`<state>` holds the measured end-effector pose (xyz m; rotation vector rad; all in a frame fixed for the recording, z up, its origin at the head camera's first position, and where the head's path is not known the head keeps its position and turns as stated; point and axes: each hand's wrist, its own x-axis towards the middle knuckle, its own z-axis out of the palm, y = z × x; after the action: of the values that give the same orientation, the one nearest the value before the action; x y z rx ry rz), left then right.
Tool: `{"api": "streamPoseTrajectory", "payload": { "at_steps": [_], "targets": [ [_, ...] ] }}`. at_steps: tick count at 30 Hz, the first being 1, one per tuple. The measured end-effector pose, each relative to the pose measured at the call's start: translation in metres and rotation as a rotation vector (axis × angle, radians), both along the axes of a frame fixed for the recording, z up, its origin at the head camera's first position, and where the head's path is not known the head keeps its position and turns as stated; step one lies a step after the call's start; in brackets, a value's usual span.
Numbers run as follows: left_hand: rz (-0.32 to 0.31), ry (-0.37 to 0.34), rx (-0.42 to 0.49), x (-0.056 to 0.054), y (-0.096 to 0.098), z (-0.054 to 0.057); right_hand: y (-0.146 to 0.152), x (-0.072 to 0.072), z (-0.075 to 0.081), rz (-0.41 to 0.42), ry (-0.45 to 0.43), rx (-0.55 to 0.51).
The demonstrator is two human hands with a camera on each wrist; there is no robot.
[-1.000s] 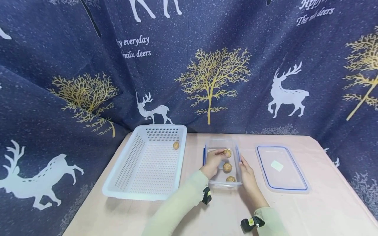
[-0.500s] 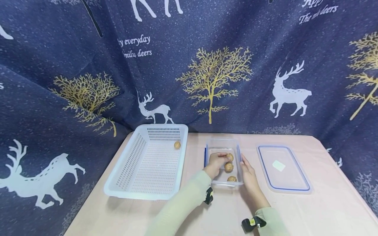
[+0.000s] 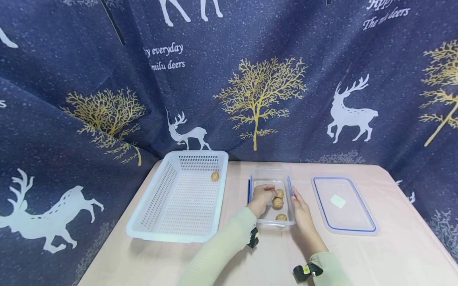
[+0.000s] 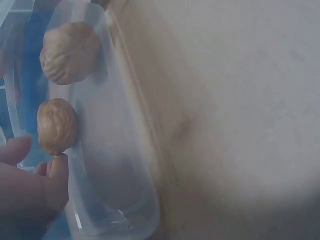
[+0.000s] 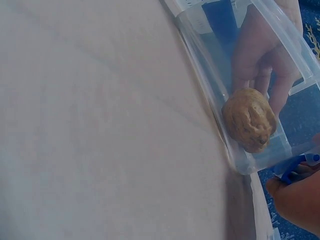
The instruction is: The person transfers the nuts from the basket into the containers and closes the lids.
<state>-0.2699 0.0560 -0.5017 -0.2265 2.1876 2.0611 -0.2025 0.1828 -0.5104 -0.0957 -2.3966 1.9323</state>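
Touching far walnut (image 3: 280, 194), now closer to middle walnut (image 3: 277, 203), left hand (image 3: 262, 200)

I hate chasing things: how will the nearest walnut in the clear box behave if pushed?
The walnut looks round but lumpy, so may roll unevenly. Its ridged shell probably aids grip. The clear box has walls likely to stop it.

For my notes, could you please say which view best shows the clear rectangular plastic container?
The head view: the whole clear rectangular plastic container is framed, though the left hand covers some. The left and right wrist views show only parts, cut by the picture edge.
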Motion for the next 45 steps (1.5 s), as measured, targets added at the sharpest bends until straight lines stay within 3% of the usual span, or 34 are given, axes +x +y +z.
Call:
{"api": "streamPoseTrajectory", "payload": {
  "at_steps": [5,10,17,22,26,30,35,39,45],
  "targets": [
    [0.018,0.005,-0.007,-0.003,-0.002,0.001,0.001,0.000,0.000,0.017,-0.026,-0.010],
    [0.009,0.012,-0.037,-0.006,-0.003,0.011,0.001,0.000,0.000,0.019,-0.029,-0.016],
    [-0.011,0.013,0.038,-0.014,-0.006,0.040,-0.001,0.001,0.002,0.003,0.016,-0.012],
    [-0.048,0.030,-0.022,-0.021,-0.011,0.063,-0.001,0.001,0.002,-0.002,0.028,-0.008],
    [-0.089,0.078,-0.016,-0.026,-0.017,0.082,-0.001,0.001,0.002,0.005,0.011,-0.022],
    [-0.123,0.100,0.017,-0.025,-0.029,0.106,-0.002,0.001,0.002,0.004,0.007,-0.023],
    [-0.122,0.114,0.047,-0.026,-0.045,0.130,-0.002,0.002,0.002,0.003,0.007,0.003],
    [-0.113,0.151,0.045,-0.030,-0.061,0.141,-0.002,0.002,0.003,-0.001,-0.002,0.011],
    [-0.056,0.171,0.056,-0.041,-0.091,0.146,-0.001,0.001,0.001,-0.003,-0.003,0.012]
  ]
}}
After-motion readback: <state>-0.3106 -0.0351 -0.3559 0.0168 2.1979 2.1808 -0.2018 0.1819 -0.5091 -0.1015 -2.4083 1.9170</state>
